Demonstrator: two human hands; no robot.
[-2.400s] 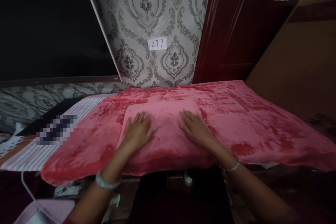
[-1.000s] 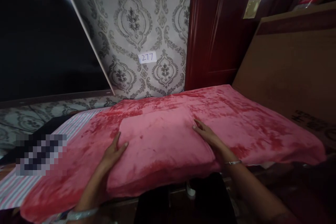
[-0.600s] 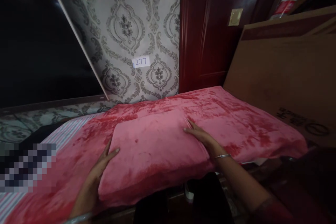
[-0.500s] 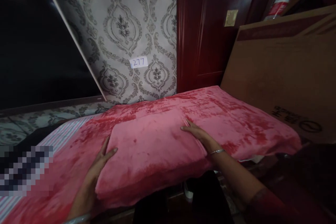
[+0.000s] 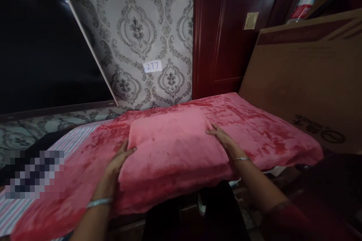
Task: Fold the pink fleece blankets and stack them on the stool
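A thick, folded pink plush blanket [image 5: 172,143] lies in the middle, its front folds stacked toward me. My left hand [image 5: 120,158] grips its left edge, thumb on top and the other fingers mostly hidden along the side. At the opposite edge, my right hand [image 5: 223,139] holds it the same way, with the thumb over the top. Beneath the bundle spreads a pink and red plush cover [image 5: 263,131], which reaches out to both sides.
A large cardboard box [image 5: 299,71] stands at the right, with a plastic bottle [image 5: 304,7] behind its top edge. To the left is a dark screen [image 5: 51,45]. Striped cloth [image 5: 76,135] shows at the left. A paper label [image 5: 152,66] is on the patterned wall.
The folded blanket has shifted slightly right and away from me, both hands moving along with it and keeping hold of its edges. The view has shifted a little too.
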